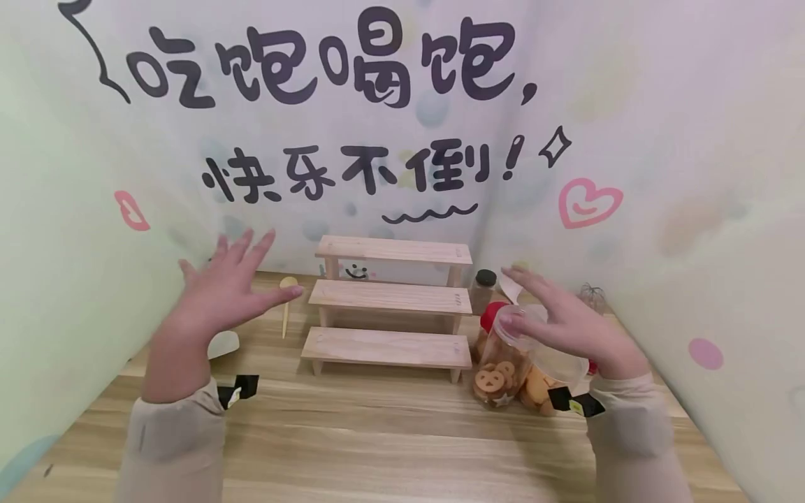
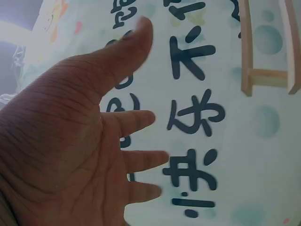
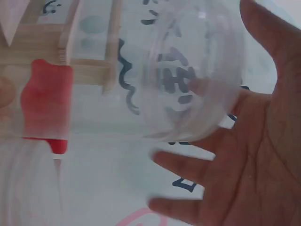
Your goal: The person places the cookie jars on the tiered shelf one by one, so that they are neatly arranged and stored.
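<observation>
My left hand (image 1: 220,297) is raised over the left side of the table, fingers spread and holding nothing. A clear jar (image 1: 497,381) with round face-patterned cookies stands to the right of a three-step wooden shelf (image 1: 386,346). Beside its clear lid is my right hand (image 1: 575,325), thumb and fingers apart. In the right wrist view the jar's lid (image 3: 193,70) lies between the thumb and the spread fingers, and some fingers show through it. The left wrist view shows the open palm (image 2: 61,155) against the printed backdrop.
A second clear container (image 1: 539,391) with cookies is right of the jar, a red-topped jar (image 1: 493,314) behind it. Further back stands a dark-lidded jar (image 1: 484,290). A wooden spoon (image 1: 286,304) and a white object (image 1: 224,344) lie left of the shelf. Backdrop walls enclose the table.
</observation>
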Demonstrator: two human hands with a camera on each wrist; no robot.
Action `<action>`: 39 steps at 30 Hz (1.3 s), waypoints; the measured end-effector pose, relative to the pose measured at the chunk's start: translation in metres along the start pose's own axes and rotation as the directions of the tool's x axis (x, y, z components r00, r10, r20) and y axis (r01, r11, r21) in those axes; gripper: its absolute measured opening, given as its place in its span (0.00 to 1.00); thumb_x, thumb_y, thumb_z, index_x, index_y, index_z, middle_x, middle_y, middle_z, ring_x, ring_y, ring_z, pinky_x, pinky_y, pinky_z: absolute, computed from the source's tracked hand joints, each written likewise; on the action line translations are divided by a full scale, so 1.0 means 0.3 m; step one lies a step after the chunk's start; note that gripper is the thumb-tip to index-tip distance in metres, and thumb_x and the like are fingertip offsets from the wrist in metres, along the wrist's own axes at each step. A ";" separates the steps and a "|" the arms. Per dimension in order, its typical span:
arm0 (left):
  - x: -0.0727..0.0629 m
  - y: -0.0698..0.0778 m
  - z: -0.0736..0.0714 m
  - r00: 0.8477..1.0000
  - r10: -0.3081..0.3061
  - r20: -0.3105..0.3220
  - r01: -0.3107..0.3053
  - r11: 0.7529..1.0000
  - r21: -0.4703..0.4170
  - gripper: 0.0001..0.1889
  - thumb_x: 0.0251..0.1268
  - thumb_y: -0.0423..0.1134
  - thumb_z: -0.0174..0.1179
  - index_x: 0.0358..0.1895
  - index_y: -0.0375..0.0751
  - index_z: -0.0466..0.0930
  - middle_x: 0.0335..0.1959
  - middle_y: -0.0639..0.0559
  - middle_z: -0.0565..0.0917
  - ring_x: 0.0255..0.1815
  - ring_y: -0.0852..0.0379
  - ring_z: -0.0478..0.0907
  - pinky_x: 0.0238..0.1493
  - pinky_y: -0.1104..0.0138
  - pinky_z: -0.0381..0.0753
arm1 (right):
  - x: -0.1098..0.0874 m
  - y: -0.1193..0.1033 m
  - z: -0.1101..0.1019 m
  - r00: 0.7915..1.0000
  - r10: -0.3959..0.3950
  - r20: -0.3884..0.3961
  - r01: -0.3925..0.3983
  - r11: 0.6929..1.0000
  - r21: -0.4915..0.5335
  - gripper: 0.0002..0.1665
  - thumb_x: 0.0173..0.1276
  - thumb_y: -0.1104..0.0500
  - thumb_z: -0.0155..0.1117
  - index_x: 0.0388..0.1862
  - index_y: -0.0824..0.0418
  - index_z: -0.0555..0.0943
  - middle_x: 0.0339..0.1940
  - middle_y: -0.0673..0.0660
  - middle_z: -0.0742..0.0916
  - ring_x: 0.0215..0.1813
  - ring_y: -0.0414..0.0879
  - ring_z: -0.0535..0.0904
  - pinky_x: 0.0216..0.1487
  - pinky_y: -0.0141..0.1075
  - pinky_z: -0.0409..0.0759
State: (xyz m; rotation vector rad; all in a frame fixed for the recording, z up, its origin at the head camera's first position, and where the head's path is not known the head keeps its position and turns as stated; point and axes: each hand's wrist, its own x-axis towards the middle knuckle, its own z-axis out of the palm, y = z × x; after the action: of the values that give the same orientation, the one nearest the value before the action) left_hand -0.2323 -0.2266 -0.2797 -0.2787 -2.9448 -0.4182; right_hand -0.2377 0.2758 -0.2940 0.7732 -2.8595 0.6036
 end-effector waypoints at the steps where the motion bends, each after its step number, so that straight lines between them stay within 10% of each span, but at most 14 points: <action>1: 0.001 -0.001 0.013 0.999 0.030 0.018 -0.029 0.999 -0.030 0.56 0.60 0.79 0.48 0.83 0.50 0.40 0.82 0.38 0.42 0.80 0.30 0.31 0.63 0.23 0.30 | -0.009 -0.003 -0.004 1.000 -0.016 0.024 0.015 0.999 0.035 0.48 0.67 0.36 0.67 0.81 0.42 0.59 0.80 0.54 0.65 0.78 0.59 0.59 0.68 0.67 0.63; 7: 0.009 0.004 0.163 0.958 0.226 0.175 -0.191 0.962 -0.194 0.50 0.68 0.67 0.56 0.78 0.31 0.52 0.74 0.32 0.64 0.74 0.32 0.62 0.70 0.40 0.62 | -0.045 -0.025 -0.023 0.992 -0.033 0.123 0.018 0.992 0.123 0.50 0.56 0.35 0.76 0.74 0.49 0.70 0.67 0.54 0.80 0.64 0.56 0.77 0.58 0.58 0.78; 13: 0.037 -0.053 0.319 0.919 0.191 0.345 -0.064 0.935 -0.348 0.50 0.68 0.62 0.60 0.77 0.26 0.51 0.72 0.28 0.67 0.71 0.31 0.65 0.68 0.41 0.67 | -0.044 -0.015 -0.019 0.975 0.024 0.219 -0.067 0.979 0.190 0.54 0.55 0.40 0.80 0.76 0.51 0.65 0.61 0.58 0.81 0.54 0.53 0.82 0.50 0.45 0.82; 21: 0.079 -0.122 0.506 0.927 0.226 0.300 0.010 0.783 -0.622 0.46 0.63 0.56 0.69 0.77 0.35 0.58 0.68 0.37 0.73 0.68 0.42 0.71 0.68 0.46 0.68 | -0.026 -0.025 -0.011 0.998 -0.002 0.067 -0.003 0.997 0.075 0.42 0.57 0.42 0.79 0.68 0.48 0.72 0.44 0.52 0.86 0.40 0.45 0.81 0.41 0.42 0.81; 27: 0.053 -0.199 0.581 0.940 0.236 0.245 0.040 0.637 -0.770 0.47 0.64 0.46 0.70 0.79 0.34 0.52 0.77 0.32 0.60 0.77 0.37 0.57 0.74 0.46 0.59 | -0.022 -0.056 -0.016 0.994 0.007 -0.106 0.006 0.993 0.119 0.48 0.53 0.36 0.80 0.71 0.41 0.70 0.43 0.53 0.86 0.38 0.48 0.80 0.35 0.42 0.81; 31: 0.017 -0.195 0.611 0.964 0.203 0.171 0.020 0.586 -0.810 0.47 0.62 0.41 0.71 0.78 0.31 0.53 0.75 0.29 0.61 0.75 0.36 0.60 0.72 0.48 0.62 | -0.018 -0.083 -0.006 0.956 0.001 -0.293 0.051 0.984 0.168 0.45 0.56 0.44 0.81 0.71 0.38 0.70 0.53 0.50 0.85 0.43 0.47 0.80 0.40 0.39 0.81; 39: -0.011 -0.151 0.626 0.988 0.148 0.052 -0.029 0.497 -0.867 0.43 0.61 0.36 0.72 0.75 0.28 0.58 0.73 0.30 0.66 0.73 0.37 0.64 0.70 0.52 0.66 | 0.092 -0.181 -0.001 0.804 0.144 -0.577 0.135 0.900 0.414 0.38 0.59 0.58 0.79 0.67 0.55 0.74 0.55 0.55 0.84 0.48 0.42 0.80 0.47 0.23 0.80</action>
State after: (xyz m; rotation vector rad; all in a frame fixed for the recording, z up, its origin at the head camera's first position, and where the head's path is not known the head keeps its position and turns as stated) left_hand -0.2620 -0.2157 -0.4703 -0.5692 -2.4959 -1.9276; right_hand -0.2341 0.2202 -0.2689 0.4908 -2.1557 1.2650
